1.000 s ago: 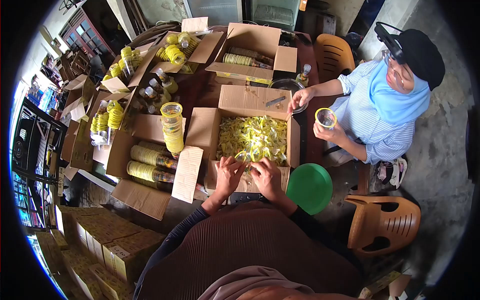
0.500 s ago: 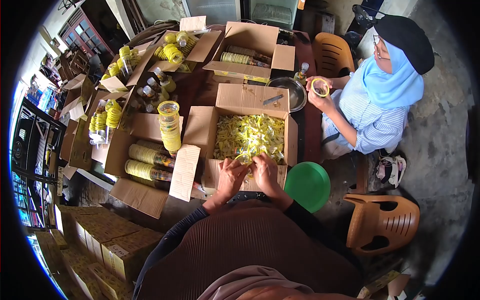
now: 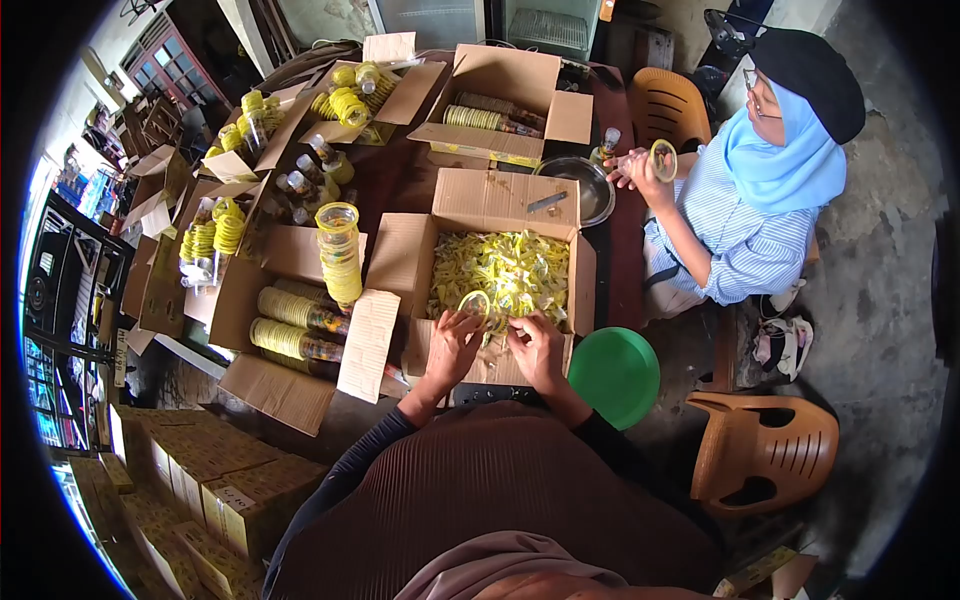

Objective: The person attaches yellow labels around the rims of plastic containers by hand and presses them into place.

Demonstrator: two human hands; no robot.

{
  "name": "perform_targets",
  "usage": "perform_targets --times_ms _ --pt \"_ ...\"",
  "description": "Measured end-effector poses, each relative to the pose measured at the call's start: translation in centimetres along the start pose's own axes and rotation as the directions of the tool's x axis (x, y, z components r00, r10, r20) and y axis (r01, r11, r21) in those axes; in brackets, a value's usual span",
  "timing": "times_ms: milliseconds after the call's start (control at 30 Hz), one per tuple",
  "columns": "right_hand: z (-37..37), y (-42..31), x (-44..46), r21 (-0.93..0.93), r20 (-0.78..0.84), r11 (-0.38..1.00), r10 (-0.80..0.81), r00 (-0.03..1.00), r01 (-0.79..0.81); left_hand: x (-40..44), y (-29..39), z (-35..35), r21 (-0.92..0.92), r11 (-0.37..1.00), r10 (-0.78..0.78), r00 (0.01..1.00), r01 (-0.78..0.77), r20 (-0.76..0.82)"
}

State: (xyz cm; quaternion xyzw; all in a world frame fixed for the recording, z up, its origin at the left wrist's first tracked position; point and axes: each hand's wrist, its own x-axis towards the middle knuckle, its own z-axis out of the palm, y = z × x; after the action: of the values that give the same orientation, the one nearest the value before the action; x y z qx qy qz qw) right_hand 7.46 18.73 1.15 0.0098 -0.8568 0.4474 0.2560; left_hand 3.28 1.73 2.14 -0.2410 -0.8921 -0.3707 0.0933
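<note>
My left hand is closed on a small clear cup with a yellow rim, tilted over the near side of an open cardboard box. Just to its right, my right hand has its fingers drawn together over the same edge; what they pinch, if anything, I cannot make out. Under and beyond both hands, the box holds a heap of small yellow and clear packets. To the left stands a tall stack of yellow-rimmed clear cups.
Left, an open box holds lying stacks of cups. A green basin sits to my right, and a metal bowl behind the packet box. Across the table corner a person handles a yellow-rimmed cup. An orange chair stands at right.
My hands have drawn apart slightly, and the cup's round yellow rim now shows upright by my left hand. The other person has raised and turned their cup sideways.
</note>
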Motion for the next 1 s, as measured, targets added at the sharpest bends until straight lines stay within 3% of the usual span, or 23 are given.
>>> perform_targets --times_ms 133,233,300,333,367,433,567,867,1000 --pt "-0.1 0.1 0.2 0.044 -0.003 0.999 0.019 1.0 -0.018 0.2 -0.4 0.9 -0.189 0.982 -0.033 0.999 0.029 -0.015" --pt "-0.1 1.6 0.6 0.157 0.03 0.977 0.144 0.989 -0.147 0.1 -0.3 0.6 -0.135 0.99 -0.04 0.999 0.044 0.028" --pt "-0.3 2.5 0.9 0.446 0.285 0.727 0.437 0.853 -0.522 0.0 0.3 -0.2 -0.041 0.999 0.006 1.0 -0.005 0.018" --pt "-0.6 2.7 1.0 0.566 0.363 0.606 0.425 0.829 -0.559 0.0 0.7 -0.6 0.054 0.997 0.055 0.998 -0.056 0.013" --pt "-0.8 2.8 1.0 0.565 0.364 0.605 0.426 0.828 -0.56 0.0 0.8 -0.7 0.055 0.997 0.053 0.999 -0.054 0.014" --pt "-1.5 1.8 1.3 0.631 0.473 0.426 0.452 0.757 -0.648 -0.1 1.0 -1.0 0.137 0.986 0.089 0.996 -0.091 0.018" --pt "-1.7 1.2 1.1 0.65 0.558 0.287 0.447 0.698 -0.704 0.2 1.2 -1.3 0.21 0.966 0.152 0.988 -0.149 0.004" --pt "-2.2 2.0 1.2 0.588 0.531 0.495 0.36 0.767 -0.64 0.4 2.3 -1.3 0.209 0.953 0.211 0.975 -0.222 0.071" --pt "-2.6 2.2 1.2 0.605 0.537 0.453 0.377 0.755 -0.655 0.4 1.2 0.1 -0.005 0.996 0.09 0.995 -0.09 0.04"
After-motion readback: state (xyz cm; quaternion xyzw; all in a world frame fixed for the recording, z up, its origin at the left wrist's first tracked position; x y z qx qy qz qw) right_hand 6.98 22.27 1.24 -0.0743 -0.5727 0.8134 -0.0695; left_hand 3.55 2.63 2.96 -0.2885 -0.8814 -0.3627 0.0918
